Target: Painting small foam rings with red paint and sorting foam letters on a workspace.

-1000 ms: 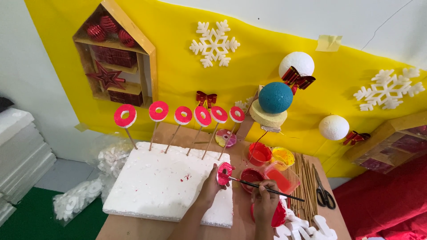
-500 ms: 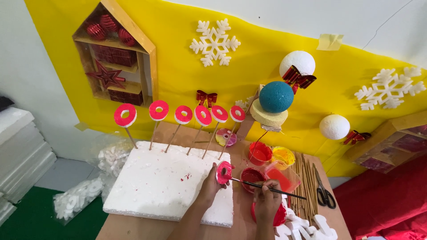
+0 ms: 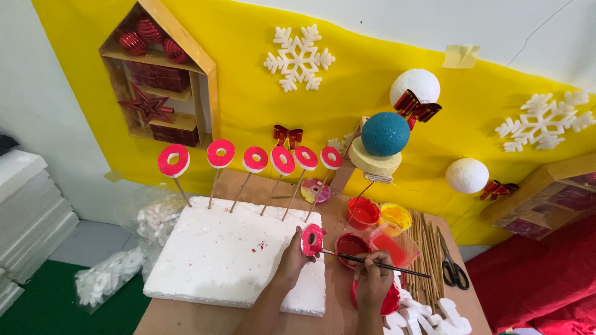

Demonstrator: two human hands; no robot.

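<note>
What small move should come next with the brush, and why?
Probably stroke the brush on around the foam ring. The right hand has its tip at the ring in the left hand, and that ring looks patchier than the six red rings on sticks.

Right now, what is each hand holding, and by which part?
Left hand pinches the red foam ring at its lower edge. Right hand holds a thin paintbrush mid-handle, tip at the ring.

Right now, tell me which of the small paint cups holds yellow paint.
The yellow cup, farthest back on the right, behind the clear red tub; the two round cups beside it hold red.
</note>
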